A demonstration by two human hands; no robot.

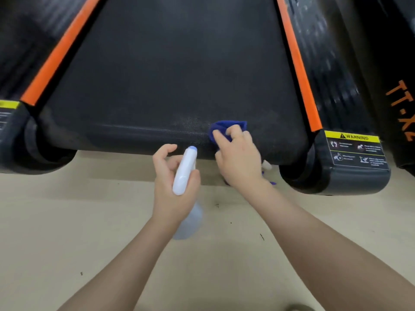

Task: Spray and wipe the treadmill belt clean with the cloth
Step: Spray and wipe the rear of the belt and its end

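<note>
Fingers [219, 134] of the right hand [238, 158] press a bunched blue cloth [226, 127] onto the black treadmill belt [157, 86] near its rear edge; left hand [173, 182] grips a white spray bottle [185, 171]; wiping underway; next, sweep across the dark mat.

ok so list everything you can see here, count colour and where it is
treadmill belt: one, black, fills the upper middle, its near end rolling down toward the floor
side rails: two, black with an orange strip, left and right of the belt
warning labels: two, yellow and black, on the rear end caps; the left one is cut off by the frame edge
cloth: one, blue, on the belt's near edge
spray bottle: one, white head with a clear body, above the floor
floor: beige, lower half
left hand: holds the spray bottle
right hand: presses the cloth on the belt
</note>
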